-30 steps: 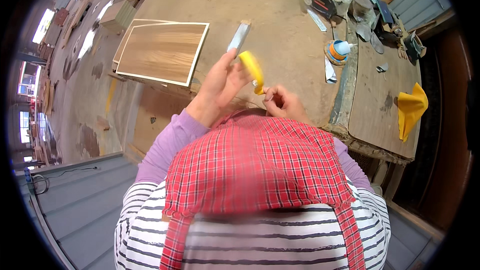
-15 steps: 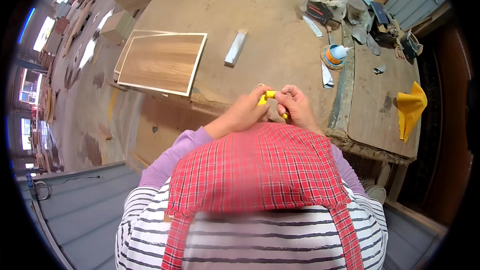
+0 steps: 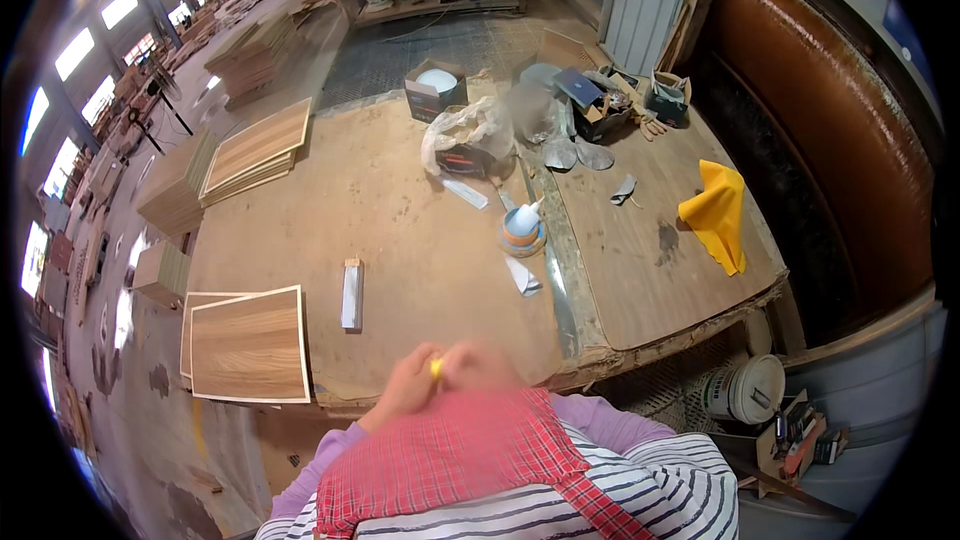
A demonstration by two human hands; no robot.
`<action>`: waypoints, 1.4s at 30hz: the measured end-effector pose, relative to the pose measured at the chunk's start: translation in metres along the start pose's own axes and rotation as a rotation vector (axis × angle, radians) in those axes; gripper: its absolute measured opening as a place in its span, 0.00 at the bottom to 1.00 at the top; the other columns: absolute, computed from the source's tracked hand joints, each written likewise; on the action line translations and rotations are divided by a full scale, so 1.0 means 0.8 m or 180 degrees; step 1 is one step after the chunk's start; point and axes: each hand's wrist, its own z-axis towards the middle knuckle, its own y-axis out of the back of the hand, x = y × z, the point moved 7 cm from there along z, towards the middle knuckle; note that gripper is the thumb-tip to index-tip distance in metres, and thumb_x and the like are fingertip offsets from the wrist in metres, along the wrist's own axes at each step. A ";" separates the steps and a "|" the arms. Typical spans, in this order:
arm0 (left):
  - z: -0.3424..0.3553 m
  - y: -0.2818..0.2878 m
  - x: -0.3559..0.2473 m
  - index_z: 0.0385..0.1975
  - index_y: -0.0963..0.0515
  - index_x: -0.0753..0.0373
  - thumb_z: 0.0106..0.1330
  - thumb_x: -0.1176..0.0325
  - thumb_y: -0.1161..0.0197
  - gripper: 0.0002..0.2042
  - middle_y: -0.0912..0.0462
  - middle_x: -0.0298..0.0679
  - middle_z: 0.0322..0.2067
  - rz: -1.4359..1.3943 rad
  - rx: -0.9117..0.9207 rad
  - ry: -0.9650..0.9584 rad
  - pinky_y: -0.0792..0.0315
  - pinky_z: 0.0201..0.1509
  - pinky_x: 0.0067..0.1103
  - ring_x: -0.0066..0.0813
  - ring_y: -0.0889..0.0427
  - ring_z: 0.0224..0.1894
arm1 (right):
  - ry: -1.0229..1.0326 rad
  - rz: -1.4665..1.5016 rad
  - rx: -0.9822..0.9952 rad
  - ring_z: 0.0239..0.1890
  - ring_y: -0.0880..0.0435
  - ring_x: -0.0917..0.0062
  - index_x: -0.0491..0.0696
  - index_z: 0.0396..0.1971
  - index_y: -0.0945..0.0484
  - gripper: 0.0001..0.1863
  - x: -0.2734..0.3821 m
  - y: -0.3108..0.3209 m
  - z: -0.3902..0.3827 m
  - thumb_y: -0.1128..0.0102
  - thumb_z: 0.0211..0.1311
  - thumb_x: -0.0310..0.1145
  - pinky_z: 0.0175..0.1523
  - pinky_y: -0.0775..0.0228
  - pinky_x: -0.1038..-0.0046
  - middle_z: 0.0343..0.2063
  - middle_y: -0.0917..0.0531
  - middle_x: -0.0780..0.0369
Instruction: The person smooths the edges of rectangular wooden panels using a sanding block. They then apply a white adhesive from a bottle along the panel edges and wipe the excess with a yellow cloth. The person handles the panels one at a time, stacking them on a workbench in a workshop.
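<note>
Close to my body, just off the table's front edge, both hands are together. My left hand (image 3: 405, 387) is closed around a small yellow object (image 3: 436, 368); only a bit of it shows between the hands, and its kind is unclear. Right beside it, my right hand (image 3: 480, 368) is smeared by motion, so its fingers cannot be read. On the table (image 3: 430, 290) ahead lies a block with pale sanding paper (image 3: 351, 295) on it. To its left are wood-grain panels with light edges (image 3: 250, 345), one overlapping another.
A glue bottle (image 3: 524, 218) stands in a tape roll (image 3: 522, 240) ahead right. Farther back are a plastic bag (image 3: 465, 140) and an open box (image 3: 435, 92). A yellow cloth (image 3: 718, 215) lies at right. Stacked boards (image 3: 178, 182) stand left; a white bucket (image 3: 750, 390) sits below right.
The view has swung right and up, bringing the far workbench and the bucket into sight. My hands remain together at the yellow object; the right hand has become blurred.
</note>
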 end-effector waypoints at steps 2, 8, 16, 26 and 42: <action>0.030 0.005 0.112 0.41 0.25 0.63 0.68 0.66 0.53 0.11 0.23 0.40 0.37 -0.0480 0.0180 -0.0020 0.28 0.35 0.22 0.24 0.24 0.37 | 0.1025 -0.1582 0.1390 0.30 0.20 0.77 0.45 0.28 0.23 0.05 0.058 -0.044 0.009 0.43 0.58 0.31 0.35 0.28 0.74 0.22 0.21 0.60; 0.087 -0.024 -0.060 0.39 0.30 0.60 0.69 0.66 0.54 0.07 0.25 0.38 0.27 -0.3000 0.0030 0.0852 0.30 0.30 0.22 0.27 0.25 0.27 | 0.1300 -0.1763 -0.0407 0.53 0.29 0.63 0.47 0.44 0.29 0.23 0.017 0.084 0.038 0.31 0.47 0.35 0.55 0.37 0.65 0.42 0.23 0.59; 0.194 -0.099 -0.175 0.55 0.31 0.62 0.68 0.64 0.52 0.17 0.27 0.47 0.53 -0.0993 0.0644 -0.0544 0.36 0.58 0.31 0.40 0.28 0.55 | 0.1600 -0.2935 -0.1151 0.40 0.26 0.63 0.47 0.31 0.23 0.06 0.019 0.232 0.085 0.48 0.56 0.30 0.44 0.35 0.63 0.31 0.22 0.58; 0.110 -0.045 -0.070 0.48 0.24 0.62 0.65 0.67 0.44 0.13 0.19 0.46 0.41 0.0629 0.0025 0.0342 0.28 0.47 0.25 0.35 0.20 0.42 | 0.1138 -0.4308 -0.2978 0.34 0.26 0.56 0.44 0.25 0.26 0.16 0.140 0.661 0.300 0.46 0.60 0.43 0.39 0.34 0.59 0.29 0.21 0.55; 0.068 -0.003 -0.083 0.50 0.29 0.61 0.61 0.68 0.44 0.16 0.24 0.45 0.43 0.2446 -0.0962 -0.1089 0.29 0.46 0.31 0.43 0.24 0.43 | -0.0437 -0.1150 0.0413 0.33 0.22 0.67 0.44 0.37 0.22 0.13 -0.088 0.231 0.184 0.49 0.64 0.38 0.40 0.30 0.67 0.29 0.21 0.55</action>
